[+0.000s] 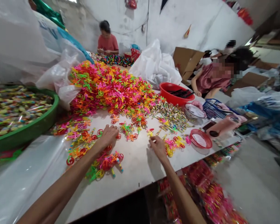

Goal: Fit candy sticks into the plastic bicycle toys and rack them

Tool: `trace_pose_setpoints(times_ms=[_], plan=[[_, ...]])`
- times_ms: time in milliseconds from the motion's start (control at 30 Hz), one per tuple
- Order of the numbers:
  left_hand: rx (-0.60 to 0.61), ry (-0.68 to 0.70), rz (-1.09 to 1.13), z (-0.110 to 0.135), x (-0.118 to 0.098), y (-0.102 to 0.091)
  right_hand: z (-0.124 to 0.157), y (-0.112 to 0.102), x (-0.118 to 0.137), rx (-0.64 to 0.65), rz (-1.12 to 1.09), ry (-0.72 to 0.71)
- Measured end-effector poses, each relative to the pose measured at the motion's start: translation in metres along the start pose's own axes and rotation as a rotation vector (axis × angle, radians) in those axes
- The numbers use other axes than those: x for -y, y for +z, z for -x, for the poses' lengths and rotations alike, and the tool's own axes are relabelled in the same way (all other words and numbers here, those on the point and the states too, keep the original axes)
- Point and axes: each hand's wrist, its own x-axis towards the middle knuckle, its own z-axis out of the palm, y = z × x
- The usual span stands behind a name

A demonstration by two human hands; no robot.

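Observation:
My left hand [109, 137] is over the white tabletop with its fingers bent down and drawn together among small toy pieces. A red plastic ring [118, 136] shows beside its fingertips; what lies under the fingers is hidden. My right hand [158, 147] is a little above the table, thumb and forefinger pinched. A small yellow plastic piece [150, 133] appears at these fingertips, but whether it is held is unclear. Between the hands lies a cluster of coloured plastic toys [132, 135]. More toys [109, 161] with rings and striped tubes lie near my left forearm.
A large heap of bright plastic pieces [112, 87] covers the table's back. Small striped tubes [171, 112] lie right of it. A green tub [53, 105] stands left, a red basin [164, 93] and red basket [208, 144] right. Two people [108, 43] [212, 76] sit beyond.

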Motion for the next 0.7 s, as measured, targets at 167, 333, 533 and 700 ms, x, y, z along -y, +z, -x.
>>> trace_pose_setpoints(times_ms=[167, 333, 533, 700], plan=[[-0.046, -0.047, 0.002, 0.008, -0.008, -0.005, -0.056, -0.037, -0.021, -0.031, 0.398, -0.031], [-0.127, -0.353, 0.743, 0.036, -0.031, -0.011, -0.057, -0.029, -0.008, -0.017, 0.322, -0.1], [0.003, -0.624, 1.319, 0.079, -0.055, -0.005, 0.018, -0.004, 0.051, 0.304, -0.589, 0.137], [0.115, -0.628, 1.403, 0.105, -0.068, 0.007, 0.058, 0.007, 0.081, 0.5, -0.868, 0.245]])
